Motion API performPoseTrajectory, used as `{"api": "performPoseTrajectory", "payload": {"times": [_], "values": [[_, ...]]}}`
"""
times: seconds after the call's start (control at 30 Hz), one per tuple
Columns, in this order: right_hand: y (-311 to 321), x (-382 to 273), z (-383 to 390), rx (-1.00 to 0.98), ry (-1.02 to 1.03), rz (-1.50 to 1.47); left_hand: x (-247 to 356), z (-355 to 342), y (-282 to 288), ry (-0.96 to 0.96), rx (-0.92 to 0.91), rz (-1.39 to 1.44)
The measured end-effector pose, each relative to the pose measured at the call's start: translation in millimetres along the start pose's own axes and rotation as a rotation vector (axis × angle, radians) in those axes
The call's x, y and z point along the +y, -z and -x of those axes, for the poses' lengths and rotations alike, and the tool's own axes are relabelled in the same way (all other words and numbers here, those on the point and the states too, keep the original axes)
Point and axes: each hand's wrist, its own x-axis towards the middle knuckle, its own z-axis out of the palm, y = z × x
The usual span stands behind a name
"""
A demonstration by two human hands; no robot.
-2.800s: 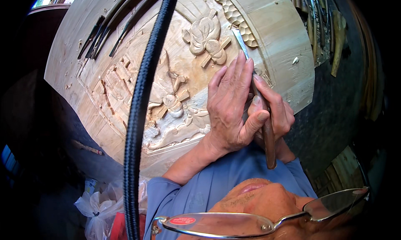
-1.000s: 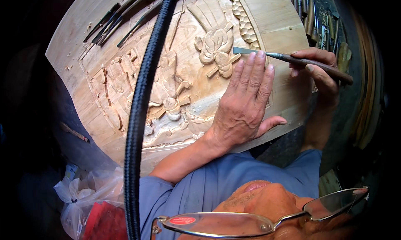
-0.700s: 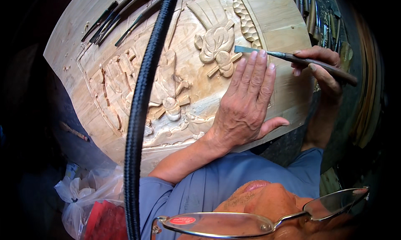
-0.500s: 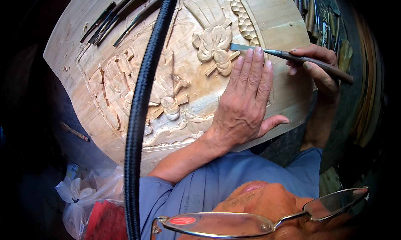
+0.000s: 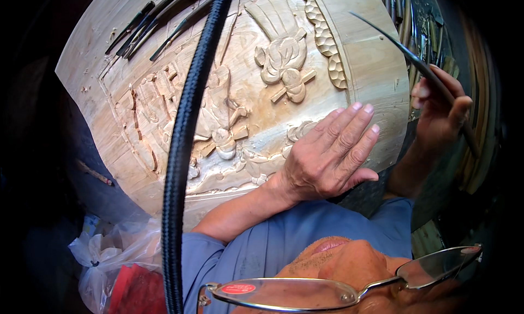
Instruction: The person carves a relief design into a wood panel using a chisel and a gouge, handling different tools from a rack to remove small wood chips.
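A pale wooden panel (image 5: pixel 87 46), carved in relief with figures and a scalloped border, lies before me. My left hand (image 5: pixel 330 153) rests on its near right part, palm down, fingers stretched out and holding nothing. The hand hides some of the carving beneath it. Off the panel's right edge, my right hand (image 5: pixel 442 109) is closed around the handle of a long, thin carving chisel (image 5: pixel 406 52). The chisel slants up and left, its tip raised over the panel's upper right and apart from the carved figure (image 5: pixel 284 60).
Several dark-handled carving tools (image 5: pixel 136 33) lie on the panel's upper left. More tools (image 5: pixel 406 19) crowd beyond its right edge. A black braided cable (image 5: pixel 185 123) crosses the view. At lower left are a clear plastic bag (image 5: pixel 117 246) and a red object (image 5: pixel 139 289).
The chisel has lifted off the carved figure and swung up, as my right hand moved right and slightly down. My left hand has slid down and right, away from the figure.
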Motion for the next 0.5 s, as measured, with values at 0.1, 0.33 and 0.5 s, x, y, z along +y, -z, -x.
{"api": "performPoseTrajectory", "payload": {"times": [0.1, 0.33, 0.5], "values": [[12.1, 3.3, 6.3, 0.002, -0.038, -0.127, -1.2, 5.6, -3.5, -0.016, 0.016, 0.022], [-9.1, 6.3, 3.3, 0.014, -0.058, -0.326, 2.9, 8.0, -2.2, 0.01, -0.005, 0.057], [0.9, -8.4, -15.4, 0.125, 0.389, 0.326, 5.0, 16.1, 24.6, 0.133, 0.03, 0.176]]}}
